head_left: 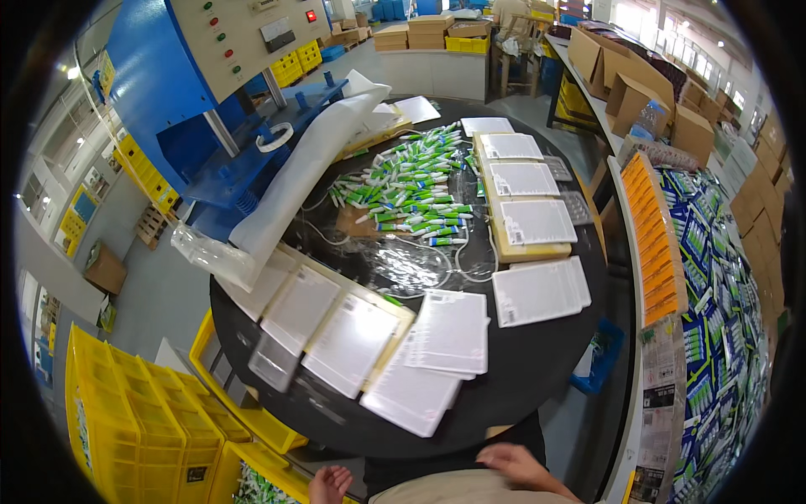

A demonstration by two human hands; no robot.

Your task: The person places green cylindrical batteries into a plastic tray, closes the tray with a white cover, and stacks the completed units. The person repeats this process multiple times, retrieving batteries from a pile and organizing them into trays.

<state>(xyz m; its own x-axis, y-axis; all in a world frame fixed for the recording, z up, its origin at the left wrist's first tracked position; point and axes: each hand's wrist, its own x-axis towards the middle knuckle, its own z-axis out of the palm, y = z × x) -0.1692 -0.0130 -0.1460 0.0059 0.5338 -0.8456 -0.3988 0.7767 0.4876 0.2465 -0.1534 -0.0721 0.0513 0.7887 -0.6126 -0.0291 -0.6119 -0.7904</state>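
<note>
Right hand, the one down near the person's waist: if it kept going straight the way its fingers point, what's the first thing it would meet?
The right hand points leftward along the body, so it would likely meet the left hand first; depth is unclear.

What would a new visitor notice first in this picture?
First, the heap of small green-and-white tubes in the middle of the round black table. Then the white printed cards spread around it, and the big blue machine at upper left. Both hands sit low, empty.
</note>
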